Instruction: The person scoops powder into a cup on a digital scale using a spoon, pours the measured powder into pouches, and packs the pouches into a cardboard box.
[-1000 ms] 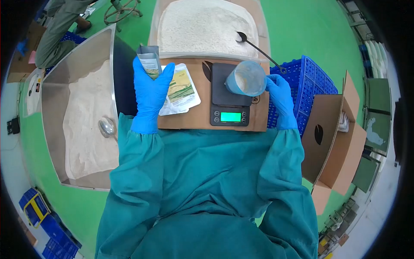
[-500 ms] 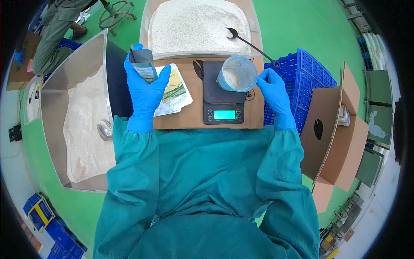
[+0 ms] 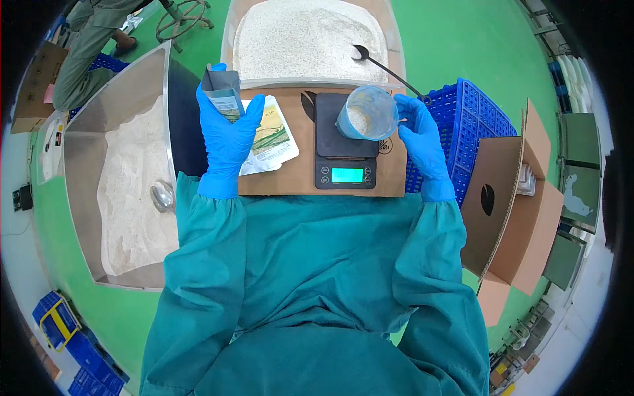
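My left hand point(image 3: 228, 135), in a blue glove, is closed around an opened foil pouch point(image 3: 223, 92), its mouth facing up. Flat printed pouches point(image 3: 272, 138) lie beside it on the cardboard. A translucent measuring cup point(image 3: 365, 119) with whitish powder inside sits on the black digital scale point(image 3: 338, 142), whose display is lit green; the digits are not readable. At the cup's right side is my right hand point(image 3: 424, 140), also gloved, with thumb and index finger apart around the cup's handle. Whether the fingertips touch the handle is hard to make out.
A tub of white powder point(image 3: 310, 43) stands ahead, a black spoon point(image 3: 389, 69) across its edge. On the left is a metal bin point(image 3: 82, 198) with powder and a metal scoop point(image 3: 162, 196). A blue crate point(image 3: 485, 112) and open carton point(image 3: 492, 178) stand right. Another person's leg point(image 3: 89, 59) shows upper left.
My right thumb and index finger have moved from pinched together to apart at the cup's handle. My left hand keeps the pouch, its mouth now wider open. The view has shifted slightly.
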{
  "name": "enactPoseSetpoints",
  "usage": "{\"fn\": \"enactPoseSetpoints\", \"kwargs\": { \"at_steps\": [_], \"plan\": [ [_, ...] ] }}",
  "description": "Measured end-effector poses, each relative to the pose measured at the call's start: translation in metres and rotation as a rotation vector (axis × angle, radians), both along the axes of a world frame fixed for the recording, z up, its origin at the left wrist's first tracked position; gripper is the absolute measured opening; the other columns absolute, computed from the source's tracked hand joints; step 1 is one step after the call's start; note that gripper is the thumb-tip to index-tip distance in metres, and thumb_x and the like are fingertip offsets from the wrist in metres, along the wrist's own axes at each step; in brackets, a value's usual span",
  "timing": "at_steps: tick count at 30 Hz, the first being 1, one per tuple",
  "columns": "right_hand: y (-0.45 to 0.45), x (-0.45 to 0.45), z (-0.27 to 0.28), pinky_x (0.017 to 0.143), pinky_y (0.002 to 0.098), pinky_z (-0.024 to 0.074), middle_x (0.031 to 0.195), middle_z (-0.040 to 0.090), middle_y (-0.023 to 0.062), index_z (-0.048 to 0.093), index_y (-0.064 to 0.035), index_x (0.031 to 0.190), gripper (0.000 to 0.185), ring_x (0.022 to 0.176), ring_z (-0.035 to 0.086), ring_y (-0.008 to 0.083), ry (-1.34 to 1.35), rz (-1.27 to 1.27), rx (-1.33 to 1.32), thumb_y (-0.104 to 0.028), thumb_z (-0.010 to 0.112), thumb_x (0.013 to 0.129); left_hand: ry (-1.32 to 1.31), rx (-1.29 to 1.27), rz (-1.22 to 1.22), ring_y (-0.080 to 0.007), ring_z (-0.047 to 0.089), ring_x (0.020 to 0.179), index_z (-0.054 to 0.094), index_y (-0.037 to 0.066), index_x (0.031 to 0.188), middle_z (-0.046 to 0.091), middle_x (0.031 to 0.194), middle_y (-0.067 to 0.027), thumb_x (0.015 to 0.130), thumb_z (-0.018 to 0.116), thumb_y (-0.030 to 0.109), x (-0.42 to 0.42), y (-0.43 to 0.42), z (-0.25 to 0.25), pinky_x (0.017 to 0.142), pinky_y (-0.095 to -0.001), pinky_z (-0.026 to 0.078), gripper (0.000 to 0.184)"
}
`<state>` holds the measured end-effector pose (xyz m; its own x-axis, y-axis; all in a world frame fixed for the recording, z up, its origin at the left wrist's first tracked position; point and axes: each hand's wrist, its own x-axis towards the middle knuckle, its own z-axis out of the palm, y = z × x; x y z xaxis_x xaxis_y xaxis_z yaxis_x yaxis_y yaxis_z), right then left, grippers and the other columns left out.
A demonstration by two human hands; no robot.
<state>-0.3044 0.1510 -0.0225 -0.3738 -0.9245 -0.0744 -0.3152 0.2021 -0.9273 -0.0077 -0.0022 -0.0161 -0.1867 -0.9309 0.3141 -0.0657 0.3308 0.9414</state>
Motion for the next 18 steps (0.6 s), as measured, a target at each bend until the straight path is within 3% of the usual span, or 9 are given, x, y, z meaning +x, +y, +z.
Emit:
{"fn": "enactPoseSetpoints", "kwargs": {
  "at_steps": [2, 4, 5, 7, 8, 10, 13, 18],
  "plan": [
    [0.001, 0.008, 0.014, 0.1, 0.0369, 0.0371, 0.12, 0.052, 0.0091, 0.042, -0.0081, 0.132, 0.06, 0.112, 0.05, 0.0192, -0.007, 0.055, -0.041, 0.004, 0.052, 0.075, 0.025, 0.024, -0.008, -0.0173, 0.052, 0.102, 0.036, 0.006, 0.132, 0.051, 0.114, -0.0099, 0.071, 0.077, 0.006, 0.0, 0.0, 0.0, 0.085, -0.0314, 0.047, 0.073],
    [0.003, 0.018, 0.025, 0.105, 0.0395, 0.0331, 0.132, 0.045, 0.0106, 0.027, -0.0103, 0.142, 0.081, 0.122, 0.043, 0.0241, -0.048, 0.159, -0.076, 0.001, 0.059, 0.069, -0.007, -0.027, 0.002, -0.0166, 0.053, 0.1, 0.036, 0.006, 0.132, 0.051, 0.114, -0.0098, 0.072, 0.077, 0.007, 0.001, -0.001, -0.001, 0.083, -0.0311, 0.049, 0.073],
    [0.003, 0.022, 0.025, 0.105, 0.0395, 0.0331, 0.132, 0.045, 0.0106, 0.027, -0.0103, 0.142, 0.081, 0.122, 0.043, 0.0241, -0.048, 0.161, -0.077, 0.001, 0.059, 0.069, -0.008, -0.028, 0.004, -0.0166, 0.053, 0.1, 0.036, 0.006, 0.132, 0.051, 0.114, -0.0098, 0.072, 0.077, 0.007, 0.001, -0.001, -0.001, 0.083, -0.0311, 0.049, 0.073],
    [0.004, 0.031, 0.024, 0.109, 0.0407, 0.0285, 0.136, 0.04, 0.0125, 0.02, -0.0114, 0.145, 0.1, 0.128, 0.038, 0.0284, 0.014, 0.179, -0.098, -0.005, 0.074, 0.062, -0.001, 0.001, -0.002, -0.0163, 0.053, 0.102, 0.036, 0.006, 0.132, 0.051, 0.115, -0.0098, 0.072, 0.077, 0.008, 0.0, 0.0, -0.001, 0.083, -0.0311, 0.049, 0.073],
    [0.004, 0.035, 0.025, 0.109, 0.0407, 0.0285, 0.136, 0.04, 0.0125, 0.02, -0.0114, 0.145, 0.1, 0.128, 0.038, 0.0284, 0.013, 0.18, -0.097, -0.005, 0.074, 0.062, -0.001, 0.001, -0.001, -0.0163, 0.053, 0.102, 0.036, 0.006, 0.132, 0.051, 0.115, -0.0098, 0.072, 0.077, 0.008, 0.0, 0.0, -0.001, 0.083, -0.0311, 0.049, 0.073],
    [0.003, 0.043, 0.028, 0.111, 0.0422, 0.0267, 0.14, 0.034, 0.0142, 0.016, -0.0125, 0.146, 0.119, 0.132, 0.032, 0.0293, 0.093, 0.14, -0.117, -0.015, 0.088, 0.051, -0.004, 0.037, -0.015, -0.0169, 0.052, 0.105, 0.035, 0.005, 0.133, 0.05, 0.119, -0.0102, 0.072, 0.077, 0.007, 0.0, 0.0, 0.0, 0.087, -0.0314, 0.047, 0.074],
    [-0.001, 0.051, 0.029, 0.112, 0.0421, 0.026, 0.143, 0.029, 0.0156, 0.012, -0.0119, 0.146, 0.129, 0.135, 0.028, 0.0285, 0.096, 0.115, -0.223, -0.022, 0.093, 0.045, -0.002, 0.01, -0.009, -0.0175, 0.051, 0.107, 0.035, 0.004, 0.133, 0.048, 0.123, -0.0106, 0.071, 0.077, 0.008, 0.0, 0.0, -0.002, 0.089, -0.0317, 0.046, 0.075],
    [-0.003, 0.05, 0.031, 0.112, 0.0408, 0.0271, 0.144, 0.027, 0.0159, 0.009, -0.0097, 0.146, 0.131, 0.134, 0.028, 0.0276, 0.213, 0.096, -0.292, -0.019, 0.092, 0.045, -0.016, 0.013, -0.009, -0.018, 0.051, 0.107, 0.034, 0.003, 0.133, 0.047, 0.126, -0.0112, 0.071, 0.077, 0.008, 0.0, -0.002, -0.003, 0.089, -0.0316, 0.045, 0.075]
  ]
}}
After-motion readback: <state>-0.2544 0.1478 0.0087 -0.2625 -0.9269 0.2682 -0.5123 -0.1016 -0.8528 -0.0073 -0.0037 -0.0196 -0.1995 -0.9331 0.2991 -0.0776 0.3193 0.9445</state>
